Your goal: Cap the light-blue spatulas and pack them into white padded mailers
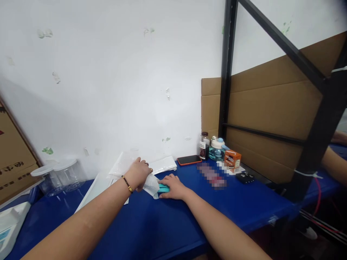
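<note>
My left hand (pixel 139 174), with dark rings and a bead bracelet, is closed on a thin white translucent bag (pixel 150 186). Loose film from the bag spreads out behind that hand. From the bag's right end sticks a bundle of thin turquoise strips (pixel 164 187), partly covered by the film. My right hand (pixel 174 187) curls over the bare end of the bundle, thumb on the near side and fingers on the far side. What exactly the strips are cannot be made out. Just behind both hands lies a flat white plastic packet (pixel 163 165).
An orange-cased phone (pixel 189 160), a dark-capped bottle (pixel 204 146), a blue-and-white jug (pixel 217 150) and an orange box (pixel 232 161) stand right on the blue table (pixel 151 231). Clear plastic jars (pixel 69 175) and a white device (pixel 12 225) are left. A black post (pixel 311 144) rises at right.
</note>
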`<act>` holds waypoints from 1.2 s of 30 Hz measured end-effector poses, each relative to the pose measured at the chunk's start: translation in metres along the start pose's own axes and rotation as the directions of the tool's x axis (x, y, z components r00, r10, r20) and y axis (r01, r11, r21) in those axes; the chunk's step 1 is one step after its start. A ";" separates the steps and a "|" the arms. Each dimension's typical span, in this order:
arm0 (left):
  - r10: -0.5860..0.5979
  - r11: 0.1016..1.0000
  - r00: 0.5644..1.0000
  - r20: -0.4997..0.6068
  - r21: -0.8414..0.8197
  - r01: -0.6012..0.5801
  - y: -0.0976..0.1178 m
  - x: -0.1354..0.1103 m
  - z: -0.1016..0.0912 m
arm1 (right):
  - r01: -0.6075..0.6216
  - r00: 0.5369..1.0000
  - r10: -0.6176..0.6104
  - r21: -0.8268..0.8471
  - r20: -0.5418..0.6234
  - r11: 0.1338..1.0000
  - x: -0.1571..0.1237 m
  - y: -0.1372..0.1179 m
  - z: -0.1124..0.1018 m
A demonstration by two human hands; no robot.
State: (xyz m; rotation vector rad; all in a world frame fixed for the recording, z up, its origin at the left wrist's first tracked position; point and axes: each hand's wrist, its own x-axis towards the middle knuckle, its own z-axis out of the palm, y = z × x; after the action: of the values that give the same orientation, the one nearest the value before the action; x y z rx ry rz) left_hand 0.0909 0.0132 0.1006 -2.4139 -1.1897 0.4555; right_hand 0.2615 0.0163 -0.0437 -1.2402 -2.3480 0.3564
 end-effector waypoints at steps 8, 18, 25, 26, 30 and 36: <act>-0.109 0.994 0.993 0.043 -0.004 0.109 -0.035 -0.019 0.011 | 0.014 1.000 -0.016 -0.133 -0.013 0.991 -0.003 0.000 -0.004; -0.187 0.982 0.981 -0.042 0.000 0.188 -0.073 -0.046 0.015 | -0.027 1.000 0.028 -0.082 0.008 0.996 -0.005 -0.005 -0.007; -0.357 0.917 0.934 -0.033 -0.202 0.343 -0.123 -0.062 0.036 | -0.010 0.999 0.013 -0.054 0.040 0.999 -0.008 -0.009 -0.008; -0.402 0.887 0.916 -0.008 -0.254 0.387 -0.131 -0.065 0.045 | -0.005 0.999 0.007 -0.051 0.042 0.999 -0.008 -0.009 -0.009; -0.543 0.732 0.831 0.122 -0.417 0.539 -0.145 -0.072 0.093 | -0.005 1.000 0.005 0.021 0.000 1.000 -0.009 -0.003 -0.016; -0.585 0.588 0.774 0.240 -0.532 0.609 -0.125 -0.060 0.180 | -0.188 0.953 0.212 0.127 -0.215 0.974 -0.011 0.034 -0.032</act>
State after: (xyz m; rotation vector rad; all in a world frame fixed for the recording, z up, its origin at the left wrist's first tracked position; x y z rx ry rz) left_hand -0.1099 0.0725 0.0136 -2.2115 -2.3297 -0.1181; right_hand 0.3070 0.0271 -0.0339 -1.3933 -1.9924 0.3774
